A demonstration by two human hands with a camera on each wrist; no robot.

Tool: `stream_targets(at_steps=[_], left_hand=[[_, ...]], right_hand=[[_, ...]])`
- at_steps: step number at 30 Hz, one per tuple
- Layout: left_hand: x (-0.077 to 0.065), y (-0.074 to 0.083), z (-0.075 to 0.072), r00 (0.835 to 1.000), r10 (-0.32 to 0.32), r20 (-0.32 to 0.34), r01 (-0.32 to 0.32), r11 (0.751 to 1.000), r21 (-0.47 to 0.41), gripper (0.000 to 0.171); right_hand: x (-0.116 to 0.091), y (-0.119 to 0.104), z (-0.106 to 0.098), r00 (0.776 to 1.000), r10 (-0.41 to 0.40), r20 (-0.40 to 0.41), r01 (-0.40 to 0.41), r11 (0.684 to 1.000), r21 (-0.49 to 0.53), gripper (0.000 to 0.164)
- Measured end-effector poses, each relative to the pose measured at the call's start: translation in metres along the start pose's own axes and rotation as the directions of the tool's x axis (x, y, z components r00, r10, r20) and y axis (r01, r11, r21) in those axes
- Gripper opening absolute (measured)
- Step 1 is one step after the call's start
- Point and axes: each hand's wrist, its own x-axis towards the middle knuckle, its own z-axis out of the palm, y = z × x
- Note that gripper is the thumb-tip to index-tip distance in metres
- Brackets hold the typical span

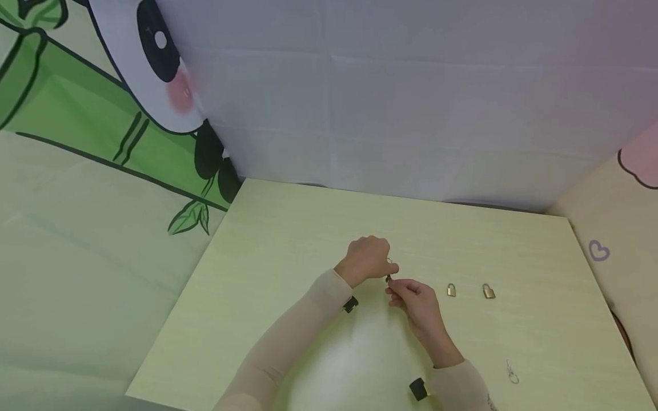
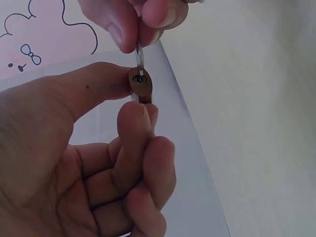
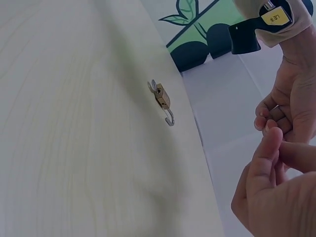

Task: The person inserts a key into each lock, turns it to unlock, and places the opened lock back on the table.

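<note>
My left hand holds a small brass padlock between thumb and fingers, its keyhole end facing the left wrist camera. From the other side, my right hand pinches a thin silvery key, its tip at the keyhole. In the right wrist view the two hands meet at the right edge, and the fingers hide what they hold. Another brass padlock lies on the table there, its shackle swung out and a silvery piece at its keyhole end.
Two brass padlocks, one smaller and one larger, lie right of my hands with shackles down in place. Nearer the front right is a key on a ring. The pale table meets a printed cloth backdrop behind.
</note>
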Motion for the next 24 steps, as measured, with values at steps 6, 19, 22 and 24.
stream_targets(at_steps=[6,19,22,24], left_hand=[[-0.0017,-0.0002,0.0006,1.0,0.014,0.021,-0.014,1.0,-0.014,0.042],[-0.0008,-0.004,0.0064,0.999,0.009,0.041,-0.003,0.991,-0.136,0.044],[-0.0014,-0.0038,0.0054,0.999,0.029,0.021,-0.026,0.989,-0.146,0.045],[-0.0021,-0.0033,0.0047,0.999,0.04,0.008,-0.038,0.987,-0.155,0.047]], right_hand=[[0.0004,-0.0006,0.0052,1.0,0.011,-0.002,-0.011,1.0,0.013,0.018],[0.0036,-0.0038,0.0084,0.999,0.038,-0.008,-0.037,0.997,0.065,0.012],[0.004,-0.0036,0.0075,0.998,0.061,0.019,-0.063,0.989,0.136,0.013],[0.0039,-0.0035,0.0067,0.997,0.074,0.038,-0.079,0.979,0.188,0.014]])
